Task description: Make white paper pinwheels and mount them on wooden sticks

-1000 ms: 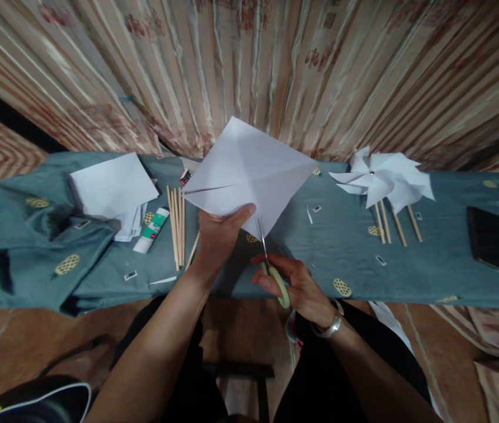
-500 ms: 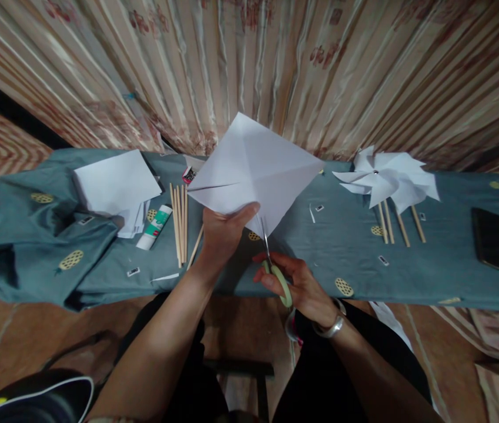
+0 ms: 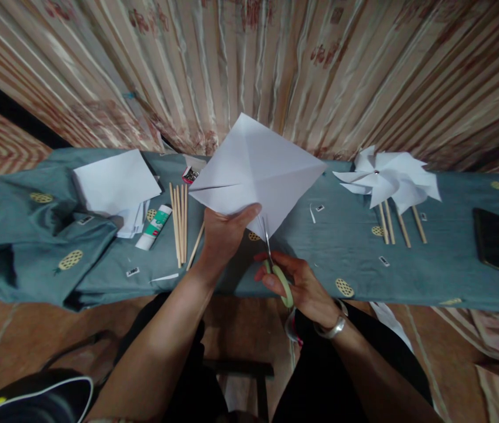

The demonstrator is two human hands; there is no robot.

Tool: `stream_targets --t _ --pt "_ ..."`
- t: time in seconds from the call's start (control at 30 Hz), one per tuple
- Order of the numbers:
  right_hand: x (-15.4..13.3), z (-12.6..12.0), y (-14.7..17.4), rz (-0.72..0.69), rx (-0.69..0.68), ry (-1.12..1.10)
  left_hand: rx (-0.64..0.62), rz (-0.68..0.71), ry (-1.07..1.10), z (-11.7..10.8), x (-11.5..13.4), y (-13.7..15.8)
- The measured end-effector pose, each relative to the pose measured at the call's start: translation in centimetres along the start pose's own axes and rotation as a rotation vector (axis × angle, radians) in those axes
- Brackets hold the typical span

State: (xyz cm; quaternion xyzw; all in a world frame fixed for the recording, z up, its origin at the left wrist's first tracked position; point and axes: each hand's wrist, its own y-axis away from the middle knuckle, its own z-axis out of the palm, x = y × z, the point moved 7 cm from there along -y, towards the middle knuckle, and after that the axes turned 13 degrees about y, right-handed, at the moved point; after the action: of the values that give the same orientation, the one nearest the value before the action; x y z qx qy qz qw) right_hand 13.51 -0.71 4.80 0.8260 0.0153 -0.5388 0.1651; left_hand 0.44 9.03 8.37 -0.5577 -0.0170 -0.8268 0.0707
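A square white sheet of paper (image 3: 260, 155) with diagonal creases is held up above the table, one corner toward me. My left hand (image 3: 227, 232) grips it at the lower left edge, thumb on top, the other fingers hidden beneath. A slit runs inward from the sheet's left corner. In my right hand (image 3: 300, 285) is a pair of scissors (image 3: 281, 285) with pale green handles, fingers through the loops. Its blades are at the sheet's near corner, on the paper along the crease.
On the blue-green cloth (image 3: 240, 282) lie white paper sheets (image 3: 117, 182), a glue stick (image 3: 154, 228), several wooden sticks (image 3: 179, 226), and a small box of metal pins (image 3: 191, 173). To the right are paper pinwheels (image 3: 385, 176) on sticks and a black phone (image 3: 496, 241). A striped curtain (image 3: 249, 64) hangs behind.
Almost nothing differs. The paper, both hands and the scissors have shifted very slightly to the right in view.
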Motion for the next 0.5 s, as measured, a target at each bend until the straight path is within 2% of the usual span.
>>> stream_targets --t 0.5 --pt "0.39 0.02 0.02 0.0 0.023 -0.016 -0.034 0.004 0.061 0.17 -0.11 -0.15"
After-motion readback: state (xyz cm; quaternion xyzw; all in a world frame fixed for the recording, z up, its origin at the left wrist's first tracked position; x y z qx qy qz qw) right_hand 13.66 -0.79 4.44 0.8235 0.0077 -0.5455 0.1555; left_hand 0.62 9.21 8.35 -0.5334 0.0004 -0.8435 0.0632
